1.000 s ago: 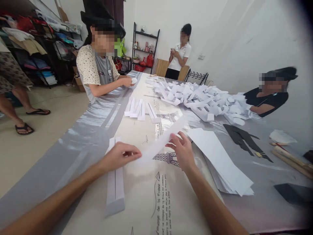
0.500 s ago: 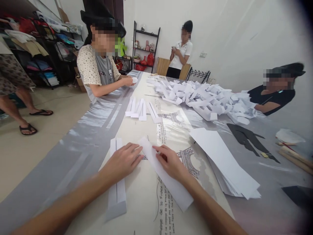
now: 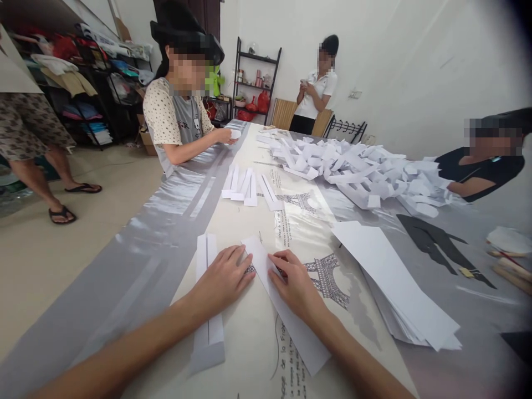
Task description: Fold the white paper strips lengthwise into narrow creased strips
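A white paper strip (image 3: 305, 344) lies slantwise on the table before me, its far end between my two hands. My left hand (image 3: 224, 277) has its thumb and fingertips at the strip's left edge. On the opposite side, the curled thumb and fingers of my right hand (image 3: 296, 284) grip the right edge, and the wrist covers part of the paper. A folded paper strip (image 3: 210, 338) with a lengthwise slit lies partly under my left forearm. To the right of my right hand is a stack of white paper sheets (image 3: 399, 282).
Several folded strips (image 3: 243, 187) lie farther up the printed tablecloth. A large heap of folded paper (image 3: 353, 166) fills the far right, with dark flat pieces (image 3: 436, 244) nearer. One person (image 3: 183, 124) sits at the left side handling paper; another (image 3: 477, 169) is at the right.
The view has turned slightly left, so everything sits farther right. Both hands stay on the strip's far end, with only small finger movements.
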`<action>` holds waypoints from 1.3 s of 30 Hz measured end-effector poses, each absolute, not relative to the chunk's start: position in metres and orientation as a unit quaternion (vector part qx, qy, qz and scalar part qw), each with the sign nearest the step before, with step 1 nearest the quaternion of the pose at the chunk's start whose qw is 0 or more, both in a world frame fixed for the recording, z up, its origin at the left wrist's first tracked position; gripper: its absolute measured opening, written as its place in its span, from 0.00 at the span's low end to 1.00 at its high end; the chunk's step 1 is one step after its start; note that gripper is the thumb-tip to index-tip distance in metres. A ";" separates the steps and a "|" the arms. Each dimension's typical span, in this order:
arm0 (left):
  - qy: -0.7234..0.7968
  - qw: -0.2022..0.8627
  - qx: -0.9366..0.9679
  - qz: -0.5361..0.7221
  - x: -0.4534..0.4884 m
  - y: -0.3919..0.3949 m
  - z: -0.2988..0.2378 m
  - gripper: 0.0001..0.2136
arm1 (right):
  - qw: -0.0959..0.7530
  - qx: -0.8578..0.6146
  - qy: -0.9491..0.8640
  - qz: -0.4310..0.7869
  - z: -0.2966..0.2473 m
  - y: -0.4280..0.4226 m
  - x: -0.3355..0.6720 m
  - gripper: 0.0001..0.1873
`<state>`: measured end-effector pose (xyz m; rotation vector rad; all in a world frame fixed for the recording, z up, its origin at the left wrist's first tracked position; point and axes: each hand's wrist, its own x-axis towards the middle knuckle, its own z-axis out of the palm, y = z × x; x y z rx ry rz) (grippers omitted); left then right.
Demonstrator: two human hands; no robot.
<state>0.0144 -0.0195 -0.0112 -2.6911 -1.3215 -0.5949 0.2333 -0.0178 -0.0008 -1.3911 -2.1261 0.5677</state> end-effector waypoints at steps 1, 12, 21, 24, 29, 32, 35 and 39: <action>-0.432 0.042 -0.879 -0.196 0.015 -0.019 -0.011 0.17 | 0.265 -0.514 -0.791 0.202 -0.001 -0.019 0.233 0.16; -0.433 0.028 -0.880 -0.195 0.014 -0.018 -0.009 0.16 | 0.265 -0.500 -0.816 0.119 0.002 -0.028 0.229 0.15; -0.430 0.010 -0.879 -0.204 0.014 -0.017 -0.006 0.14 | 0.295 -0.461 -0.799 0.251 0.012 -0.030 0.230 0.18; -0.417 -0.013 -0.883 -0.213 0.013 -0.015 -0.003 0.12 | 0.275 -0.421 -0.797 0.335 0.020 -0.029 0.234 0.24; -0.389 -0.034 -0.893 -0.224 0.009 -0.011 0.002 0.11 | 0.253 -0.373 -0.782 0.431 0.027 -0.023 0.237 0.24; -0.380 -0.037 -0.897 -0.222 0.005 -0.009 0.004 0.12 | 0.265 -0.382 -0.798 0.383 0.021 -0.019 0.235 0.23; -0.371 -0.039 -0.903 -0.214 0.002 -0.007 0.005 0.12 | 0.263 -0.383 -0.827 0.318 0.013 -0.017 0.233 0.20; -0.367 -0.028 -0.905 -0.215 -0.001 -0.002 0.001 0.12 | 0.257 -0.376 -0.843 0.287 0.007 -0.016 0.233 0.19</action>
